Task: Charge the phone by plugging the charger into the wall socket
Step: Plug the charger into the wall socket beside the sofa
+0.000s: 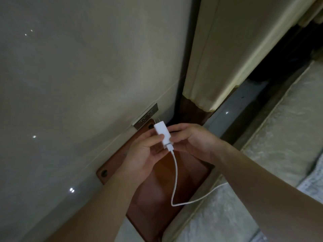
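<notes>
Forearms, bare, two, are entering from the lower edge and converging at mid-frame; these are lying nearest the lens.

Item 1. Pale glossy wall [78,70], cream-grey, is filling the left and upper portion and showing small bright reflections.

Item 2. Cream padded upright panel [215,49] is standing to the right of a dark vertical gap, its lower end sitting against brown wood.

Item 3. Pale textured bedding [272,137] is running along the right side.

Item 4. Reddish-brown wooden shelf [157,198], rounded at the corners, is lying against the wall directly below my hands.

Item 5. My left hand [143,154] is curling round the lower part of the charger, thumb pressing across its face.

Item 6. My right hand [190,138] is meeting the charger from the right, fingers bent in at the plug end of the cable; the exact fingertip contact is hidden, but the hand is pinching there.

Item 7. Thin white charging cable [176,172] is hanging from the charger's lower end, looping down over the shelf and trailing off right toward the bedding.

Item 8. Grey rectangular wall socket plate [146,116] is sitting on the wall just above the shelf, its slots blurred.

Item 9. Small white block-shaped charger [161,131] is being held just beside the socket, prongs pointing up toward it and not yet inserted.
</notes>
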